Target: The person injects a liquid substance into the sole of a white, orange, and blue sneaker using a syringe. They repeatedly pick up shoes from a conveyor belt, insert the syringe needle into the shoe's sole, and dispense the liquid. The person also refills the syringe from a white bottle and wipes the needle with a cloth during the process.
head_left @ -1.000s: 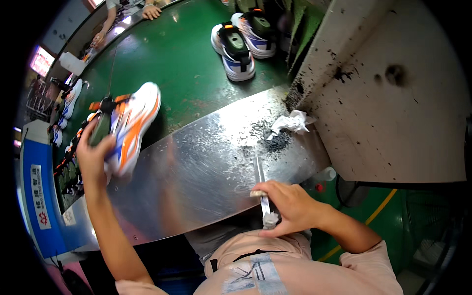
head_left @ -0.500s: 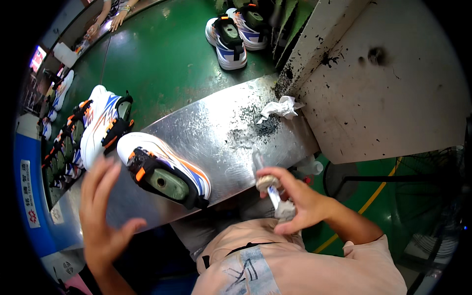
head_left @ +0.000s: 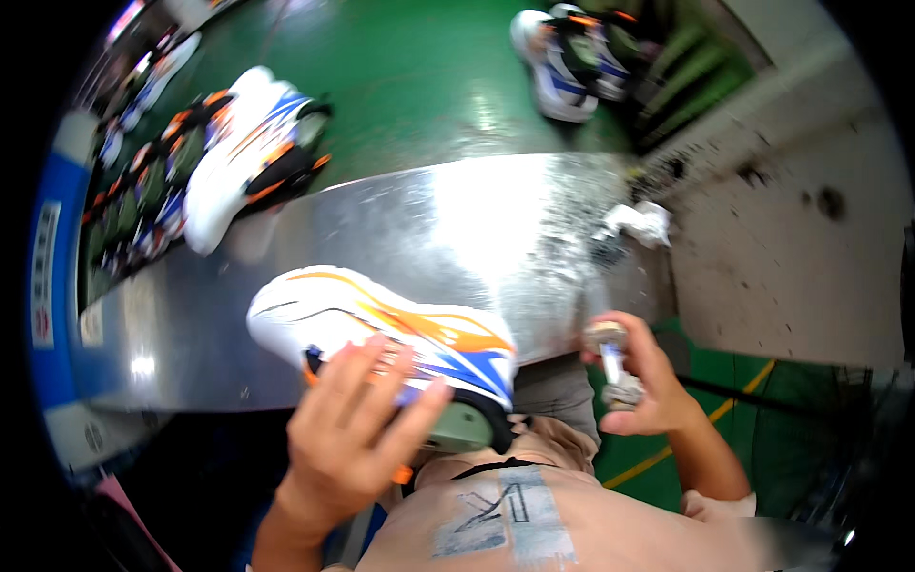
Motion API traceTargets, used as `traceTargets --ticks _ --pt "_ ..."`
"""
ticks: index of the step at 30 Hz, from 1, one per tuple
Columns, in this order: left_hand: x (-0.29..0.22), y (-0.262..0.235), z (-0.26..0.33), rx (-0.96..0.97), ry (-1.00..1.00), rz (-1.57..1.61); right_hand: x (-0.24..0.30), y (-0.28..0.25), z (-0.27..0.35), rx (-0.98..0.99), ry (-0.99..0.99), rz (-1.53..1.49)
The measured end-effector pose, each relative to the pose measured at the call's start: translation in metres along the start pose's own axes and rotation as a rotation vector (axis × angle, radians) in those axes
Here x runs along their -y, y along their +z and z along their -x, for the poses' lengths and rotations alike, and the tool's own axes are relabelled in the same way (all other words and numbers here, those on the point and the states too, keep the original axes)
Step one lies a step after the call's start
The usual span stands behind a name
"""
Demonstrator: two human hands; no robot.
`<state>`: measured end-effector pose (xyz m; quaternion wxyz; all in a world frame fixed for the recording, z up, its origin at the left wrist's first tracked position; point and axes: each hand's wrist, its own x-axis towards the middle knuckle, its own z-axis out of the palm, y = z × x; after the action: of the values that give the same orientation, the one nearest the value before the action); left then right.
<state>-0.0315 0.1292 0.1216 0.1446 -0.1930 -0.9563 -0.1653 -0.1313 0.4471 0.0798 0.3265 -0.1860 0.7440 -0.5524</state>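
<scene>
A white sneaker [head_left: 429,329] with orange and blue stripes lies tipped on its side at the near edge of the metal worktop. Across its upper rests my left hand [head_left: 343,439], fingers bent over the side and gripping it. A green insert [head_left: 459,427] fills the shoe's opening, partly hidden. Right of the shoe, my right hand [head_left: 658,377] is closed around a short tool [head_left: 612,357] with a pale shaft, a beige round piece at one end and a greyish lump at the other. A thin, blurred tip seems to extend from it toward the worktop.
The metal worktop [head_left: 381,219] is stained dark at its right end, where a crumpled white tissue [head_left: 643,224] lies. Two sneakers [head_left: 562,81] stand on the green surface [head_left: 410,95] behind. More sneakers [head_left: 253,143] line the left. A pale, dirt-flecked panel [head_left: 791,257] rises at the right.
My left hand has come down onto the sneaker and grips it. The shoe has turned from upright onto its side. The view has shifted left; my right hand still holds the tool.
</scene>
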Motion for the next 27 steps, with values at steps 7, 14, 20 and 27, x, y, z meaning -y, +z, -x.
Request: traceTargets --ticks 7,14,20,27 --pt "-0.011 0.034 0.029 -0.198 -0.036 0.068 0.075 0.014 -0.013 -0.026 0.130 -0.547" --pt "-0.012 0.045 0.038 -0.291 -0.034 0.138 0.152 0.068 -0.121 0.578 0.223 -0.743" --pt "-0.016 0.061 0.046 -0.365 -0.057 0.155 0.151 0.116 -0.164 0.755 0.261 -0.806" --pt "-0.011 0.064 0.042 -0.415 -0.052 0.115 0.148 0.128 -0.180 0.781 0.304 -0.762"
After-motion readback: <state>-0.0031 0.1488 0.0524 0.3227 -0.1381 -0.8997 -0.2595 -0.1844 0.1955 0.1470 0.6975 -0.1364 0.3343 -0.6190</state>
